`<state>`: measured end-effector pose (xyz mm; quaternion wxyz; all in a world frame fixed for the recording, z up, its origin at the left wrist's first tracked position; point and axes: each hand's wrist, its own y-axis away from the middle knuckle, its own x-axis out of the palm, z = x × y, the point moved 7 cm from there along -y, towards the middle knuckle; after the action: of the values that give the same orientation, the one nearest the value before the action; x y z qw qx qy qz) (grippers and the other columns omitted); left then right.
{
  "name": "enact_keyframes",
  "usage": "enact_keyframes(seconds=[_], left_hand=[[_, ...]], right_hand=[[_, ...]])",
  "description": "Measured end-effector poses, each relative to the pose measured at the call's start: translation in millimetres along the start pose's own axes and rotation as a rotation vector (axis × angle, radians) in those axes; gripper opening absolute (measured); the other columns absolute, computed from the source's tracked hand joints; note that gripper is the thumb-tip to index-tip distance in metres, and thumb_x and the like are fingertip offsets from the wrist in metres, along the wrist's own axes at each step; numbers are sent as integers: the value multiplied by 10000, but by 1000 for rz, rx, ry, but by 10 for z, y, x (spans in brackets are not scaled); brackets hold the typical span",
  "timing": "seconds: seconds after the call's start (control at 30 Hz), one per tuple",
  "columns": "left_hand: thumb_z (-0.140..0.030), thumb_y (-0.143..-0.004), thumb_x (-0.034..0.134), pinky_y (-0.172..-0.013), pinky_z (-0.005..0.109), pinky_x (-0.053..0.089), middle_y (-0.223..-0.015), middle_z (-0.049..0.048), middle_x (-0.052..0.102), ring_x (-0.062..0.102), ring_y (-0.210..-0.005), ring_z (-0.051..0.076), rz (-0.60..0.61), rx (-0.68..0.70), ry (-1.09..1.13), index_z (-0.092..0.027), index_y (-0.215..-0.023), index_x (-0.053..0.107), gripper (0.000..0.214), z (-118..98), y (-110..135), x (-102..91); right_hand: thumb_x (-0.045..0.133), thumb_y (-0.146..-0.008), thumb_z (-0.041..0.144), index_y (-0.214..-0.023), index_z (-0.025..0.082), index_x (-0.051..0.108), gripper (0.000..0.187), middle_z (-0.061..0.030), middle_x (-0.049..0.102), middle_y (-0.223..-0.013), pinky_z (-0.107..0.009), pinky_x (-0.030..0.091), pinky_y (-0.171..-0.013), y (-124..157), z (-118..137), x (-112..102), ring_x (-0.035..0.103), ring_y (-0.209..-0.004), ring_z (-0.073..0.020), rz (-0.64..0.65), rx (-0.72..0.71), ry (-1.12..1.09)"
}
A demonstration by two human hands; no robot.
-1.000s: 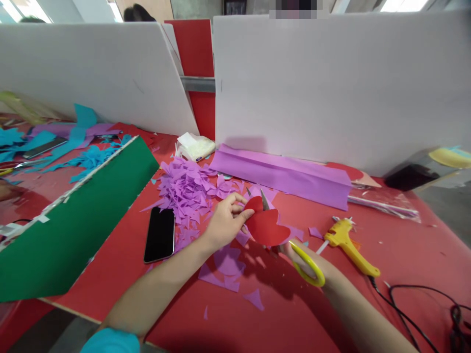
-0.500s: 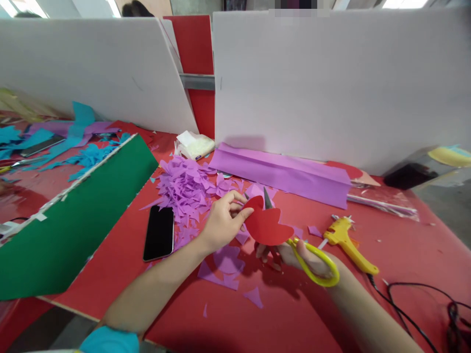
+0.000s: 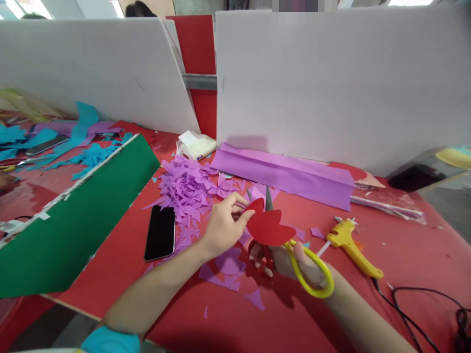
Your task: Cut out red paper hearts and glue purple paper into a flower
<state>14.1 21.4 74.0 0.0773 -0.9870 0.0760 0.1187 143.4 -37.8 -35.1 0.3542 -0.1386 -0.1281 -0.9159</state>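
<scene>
A scalloped piece of red paper (image 3: 270,228) is pinched at its left edge between the thumb and fingers of my left hand (image 3: 228,220). My right hand (image 3: 290,262) grips yellow-handled scissors (image 3: 318,289), its thumb through the yellow loop. The dark blade tips stick up behind the paper; the rest of the blades is hidden by it. Below and around my hands lie purple paper scraps (image 3: 230,262). Left of them, a heap of cut purple paper pieces (image 3: 186,184) sits beside a black phone (image 3: 160,233).
A yellow glue gun (image 3: 351,247) with a black cord lies at right. Folded purple paper (image 3: 287,174) lies along the white board (image 3: 331,88). A green panel (image 3: 84,225) slants across the left, with blue paper pieces (image 3: 91,154) beyond it. A tissue pack (image 3: 196,145) stands behind the heap.
The scissors handle has swung slightly down and left, with the loop opening a little. The red paper stays in my left hand, nearly unmoved. The view has shifted slightly.
</scene>
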Motion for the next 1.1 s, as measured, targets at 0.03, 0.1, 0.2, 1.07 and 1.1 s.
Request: enact_keyframes(seconds=[0.03, 0.1, 0.2, 1.07, 1.1], left_hand=[[-229, -767, 564, -475, 203, 414, -588, -16, 607, 538, -479, 90, -10, -26, 16, -174, -766, 457, 120, 33, 5, 14], [-250, -760, 570, -468, 203, 405, -586, -14, 606, 522, -462, 87, -36, -64, 45, -174, -775, 458, 136, 81, 14, 32], [-261, -745, 588, -458, 188, 382, -549, -31, 584, 508, -448, 79, -63, -95, 107, -174, -770, 457, 159, 110, 16, 48], [-285, -719, 629, -417, 169, 386, -519, -44, 584, 524, -419, 74, -93, -159, 277, -178, -775, 453, 214, 73, 100, 64], [-284, -718, 630, -417, 167, 387, -521, -43, 587, 525, -420, 73, -102, -157, 272, -177, -773, 457, 211, 73, 105, 61]], right_hand=[[179, -626, 860, -933, 174, 603, 863, -78, 574, -743, -299, 448, -524, -14, 47, 21, 505, -581, -153, -19, -49, -46], [224, -685, 812, -934, 188, 604, 772, -78, 580, -756, -306, 455, -546, -29, 118, 65, 513, -586, -153, -49, -77, -98], [283, -662, 817, -938, 195, 599, 750, -72, 577, -733, -313, 449, -535, -35, 201, 124, 504, -559, -156, -56, -64, -108], [257, -733, 755, -1019, 237, 556, 663, -91, 558, -869, -325, 403, -539, 36, 253, 289, 459, -620, -178, -189, -67, -174], [256, -732, 755, -1018, 237, 557, 664, -94, 556, -866, -332, 403, -539, 37, 247, 290, 463, -626, -185, -195, -56, -169]])
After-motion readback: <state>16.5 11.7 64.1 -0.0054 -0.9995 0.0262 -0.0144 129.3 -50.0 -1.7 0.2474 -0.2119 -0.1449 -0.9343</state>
